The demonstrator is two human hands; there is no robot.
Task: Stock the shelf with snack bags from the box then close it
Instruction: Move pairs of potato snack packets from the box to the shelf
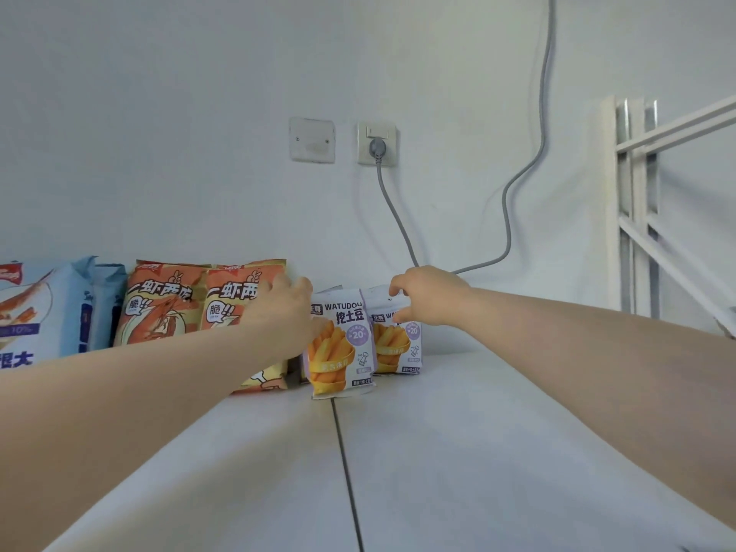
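Observation:
Two small white-and-purple potato-stick bags stand upright on the white shelf top [458,432]. The nearer bag [342,352] is beside my left hand [284,316], whose thumb touches its left edge; the fingers lie against an orange shrimp-cracker bag [231,308]. My right hand [428,296] pinches the top of the farther potato-stick bag [398,344]. A second orange bag [159,304] and light-blue bags [51,308] stand in a row to the left against the wall. The box is out of view.
A wall socket [376,143] holds a grey plug, and its cable [513,185] hangs down behind the bags. A blank wall plate [312,140] sits left of it. A white metal frame [645,201] stands at the right. A seam [346,472] splits the shelf top.

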